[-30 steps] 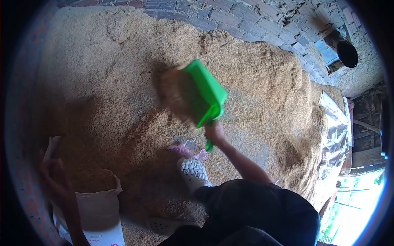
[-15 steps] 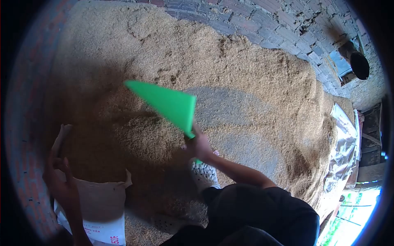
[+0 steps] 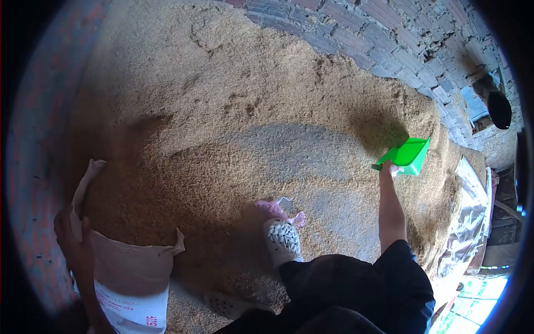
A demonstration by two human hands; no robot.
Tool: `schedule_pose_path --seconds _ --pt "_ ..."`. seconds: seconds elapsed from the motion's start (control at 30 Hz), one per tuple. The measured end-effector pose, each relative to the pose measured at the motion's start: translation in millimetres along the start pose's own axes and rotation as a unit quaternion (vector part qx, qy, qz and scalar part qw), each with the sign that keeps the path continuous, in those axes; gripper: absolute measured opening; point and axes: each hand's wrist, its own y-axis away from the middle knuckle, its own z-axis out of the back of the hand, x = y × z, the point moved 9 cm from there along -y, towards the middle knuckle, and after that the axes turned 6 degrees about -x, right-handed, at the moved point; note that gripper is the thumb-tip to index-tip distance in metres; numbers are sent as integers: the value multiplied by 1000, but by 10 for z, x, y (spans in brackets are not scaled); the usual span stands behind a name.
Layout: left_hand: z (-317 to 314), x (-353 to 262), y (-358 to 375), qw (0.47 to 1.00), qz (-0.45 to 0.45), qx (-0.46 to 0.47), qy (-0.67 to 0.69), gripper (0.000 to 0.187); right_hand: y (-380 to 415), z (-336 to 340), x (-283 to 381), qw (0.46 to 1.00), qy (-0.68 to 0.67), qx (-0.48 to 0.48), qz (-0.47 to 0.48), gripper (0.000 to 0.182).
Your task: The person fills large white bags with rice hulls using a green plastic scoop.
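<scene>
My right hand (image 3: 387,168) is closed round the handle of a green dustpan (image 3: 410,156). The dustpan is at the right side of a large heap of tan grain or husks (image 3: 211,183), its open side against the slope. On the far left my left hand (image 3: 77,242) grips the rim of a white sack (image 3: 133,273) with red printing. The sack's mouth faces the heap, and tan material lies at and inside the opening. Shadow hides part of the left fingers.
Brick walls (image 3: 345,33) stand behind the heap and at the left. A dark pipe (image 3: 499,110) juts from the wall at the right. Pink string (image 3: 278,210) lies by my light clog (image 3: 282,239). Silvery plastic sheeting (image 3: 464,214) borders the heap near the bright opening.
My right hand has swung the green dustpan from the middle, near the sack side, over to the right of the heap. My left hand stays at the sack's rim. The pink string is now uncovered.
</scene>
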Motion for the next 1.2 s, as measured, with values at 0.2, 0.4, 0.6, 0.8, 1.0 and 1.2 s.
schedule_pose_path --seconds 0.2,0.4,0.6,0.8,1.0,1.2 --pt "6 292 95 995 88 25 -29 44 487 -696 -142 983 -113 63 130 53" --pt "-137 627 227 973 197 13 118 42 1986 -493 608 955 -78 269 101 25" --pt "-133 224 219 963 242 44 106 56 3831 -967 933 844 82 336 410 32" --pt "-300 145 263 958 238 52 149 52 6480 -165 1031 665 -58 693 273 30" --pt "-475 284 415 919 264 24 293 47 7245 592 1043 582 -46 796 162 28" --pt "-187 13 471 909 185 -54 370 38 7632 1176 952 512 -53 841 169 23"
